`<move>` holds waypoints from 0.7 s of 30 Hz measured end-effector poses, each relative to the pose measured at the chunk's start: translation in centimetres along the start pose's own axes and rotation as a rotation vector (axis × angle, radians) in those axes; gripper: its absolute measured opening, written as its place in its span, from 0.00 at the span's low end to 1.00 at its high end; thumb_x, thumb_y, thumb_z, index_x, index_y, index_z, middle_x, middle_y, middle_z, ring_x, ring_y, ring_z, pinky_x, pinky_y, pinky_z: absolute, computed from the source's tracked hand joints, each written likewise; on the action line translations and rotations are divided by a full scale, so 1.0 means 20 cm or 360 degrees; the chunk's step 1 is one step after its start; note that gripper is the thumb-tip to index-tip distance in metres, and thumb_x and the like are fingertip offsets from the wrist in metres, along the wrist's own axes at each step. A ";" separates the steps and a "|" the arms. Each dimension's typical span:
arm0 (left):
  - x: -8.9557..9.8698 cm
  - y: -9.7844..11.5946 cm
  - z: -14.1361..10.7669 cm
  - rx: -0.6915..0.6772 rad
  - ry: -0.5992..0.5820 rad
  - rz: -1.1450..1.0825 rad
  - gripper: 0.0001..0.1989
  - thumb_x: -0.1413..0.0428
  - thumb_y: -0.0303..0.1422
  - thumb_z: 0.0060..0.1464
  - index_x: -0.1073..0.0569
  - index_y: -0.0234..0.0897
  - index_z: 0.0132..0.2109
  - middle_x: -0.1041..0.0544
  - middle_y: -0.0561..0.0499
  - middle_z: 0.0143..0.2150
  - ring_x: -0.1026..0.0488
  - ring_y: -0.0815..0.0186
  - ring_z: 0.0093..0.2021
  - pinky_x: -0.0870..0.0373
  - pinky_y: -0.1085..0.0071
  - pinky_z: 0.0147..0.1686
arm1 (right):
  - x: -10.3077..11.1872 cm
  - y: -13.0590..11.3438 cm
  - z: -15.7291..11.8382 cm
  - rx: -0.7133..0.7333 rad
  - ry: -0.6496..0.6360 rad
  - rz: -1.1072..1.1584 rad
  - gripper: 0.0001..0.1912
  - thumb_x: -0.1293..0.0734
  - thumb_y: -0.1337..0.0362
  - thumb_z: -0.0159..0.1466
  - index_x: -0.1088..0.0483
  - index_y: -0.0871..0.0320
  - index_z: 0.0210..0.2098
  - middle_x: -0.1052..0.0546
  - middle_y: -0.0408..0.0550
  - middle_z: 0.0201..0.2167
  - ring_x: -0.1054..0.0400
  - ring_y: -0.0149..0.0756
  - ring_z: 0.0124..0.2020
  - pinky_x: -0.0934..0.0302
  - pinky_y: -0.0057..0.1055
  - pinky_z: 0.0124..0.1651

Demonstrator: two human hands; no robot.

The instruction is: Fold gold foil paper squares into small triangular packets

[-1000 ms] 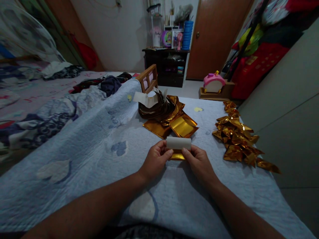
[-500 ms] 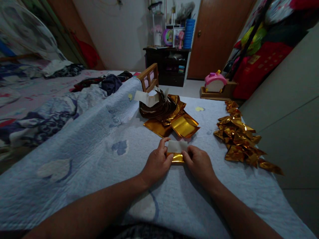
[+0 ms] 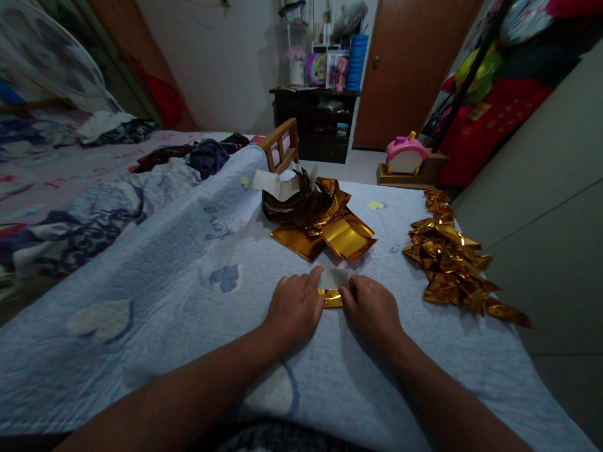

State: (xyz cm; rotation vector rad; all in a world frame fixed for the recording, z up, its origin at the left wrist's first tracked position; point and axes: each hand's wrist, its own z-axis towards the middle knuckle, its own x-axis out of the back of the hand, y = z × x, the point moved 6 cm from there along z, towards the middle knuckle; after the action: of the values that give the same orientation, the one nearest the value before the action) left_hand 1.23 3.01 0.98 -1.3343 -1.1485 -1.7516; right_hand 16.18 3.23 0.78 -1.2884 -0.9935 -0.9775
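Note:
Between my hands a sheet of gold foil paper point(image 3: 332, 298) lies on the bed, its near edge folded into a shiny gold strip and its pale backing showing beyond. My left hand point(image 3: 296, 307) grips the left end, thumb and fingers closed on it. At the right end my right hand point(image 3: 372, 306) pinches the strip, thumb along the fold. Just past my hands is a loose pile of gold foil sheets point(image 3: 348, 236), some curled with pale backs up. Folded gold foil pieces point(image 3: 445, 251) lie heaped to the right.
A pale blue quilt point(image 3: 188, 301) with heart patterns covers the bed under my hands. A wooden rail point(image 3: 282, 147) stands at its far side. Beyond are a dark cabinet point(image 3: 313, 125) and a pink toy point(image 3: 406, 155). Rumpled clothes point(image 3: 207, 160) lie at left.
The gold strip has become narrower and less of the pale backing shows. My left hand's fingers have come down over the left end, and both hands are slightly closer together.

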 end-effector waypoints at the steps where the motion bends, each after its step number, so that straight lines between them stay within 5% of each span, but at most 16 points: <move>1: 0.01 0.01 0.00 -0.0040 0.0049 0.0030 0.22 0.46 0.31 0.64 0.36 0.34 0.62 0.23 0.42 0.46 0.28 0.52 0.46 0.32 0.54 0.48 | 0.00 0.00 0.00 -0.0001 0.0002 0.0002 0.09 0.34 0.63 0.68 0.30 0.57 0.31 0.22 0.49 0.31 0.29 0.40 0.33 0.52 0.33 0.33; 5: 0.00 0.03 0.01 -0.0273 0.0104 0.0053 0.05 0.47 0.28 0.65 0.26 0.38 0.44 0.26 0.46 0.42 0.31 0.56 0.44 0.32 0.60 0.44 | 0.00 0.00 -0.01 -0.0033 0.0034 0.0079 0.04 0.34 0.64 0.68 0.31 0.57 0.35 0.23 0.48 0.31 0.30 0.41 0.33 0.51 0.33 0.33; 8: -0.04 0.07 0.01 -0.0551 0.0004 -0.0067 0.06 0.48 0.29 0.68 0.25 0.39 0.44 0.27 0.49 0.40 0.32 0.60 0.42 0.33 0.66 0.42 | -0.01 0.02 -0.01 -0.0058 0.0091 0.0142 0.06 0.33 0.65 0.66 0.32 0.58 0.42 0.23 0.48 0.32 0.31 0.41 0.32 0.50 0.33 0.34; 14: -0.06 0.05 0.03 -0.0448 -0.0179 -0.0176 0.07 0.49 0.28 0.68 0.26 0.36 0.42 0.26 0.48 0.43 0.31 0.60 0.43 0.34 0.65 0.43 | -0.03 -0.02 0.00 0.0366 0.0259 0.0148 0.05 0.35 0.72 0.66 0.32 0.57 0.35 0.26 0.49 0.35 0.34 0.43 0.39 0.45 0.35 0.42; 21: -0.06 0.02 0.03 -0.0406 -0.0226 -0.0148 0.07 0.52 0.29 0.69 0.29 0.38 0.45 0.26 0.48 0.45 0.32 0.58 0.46 0.37 0.60 0.46 | -0.05 -0.06 -0.02 0.0669 0.0105 0.0242 0.10 0.39 0.74 0.69 0.30 0.58 0.34 0.27 0.49 0.35 0.36 0.40 0.38 0.46 0.35 0.43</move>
State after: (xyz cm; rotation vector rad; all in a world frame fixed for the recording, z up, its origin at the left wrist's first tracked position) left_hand 2.21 3.41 -0.01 -1.6006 -1.1061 -1.9479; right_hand 14.69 2.87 0.08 -0.9581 -0.9724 -0.6463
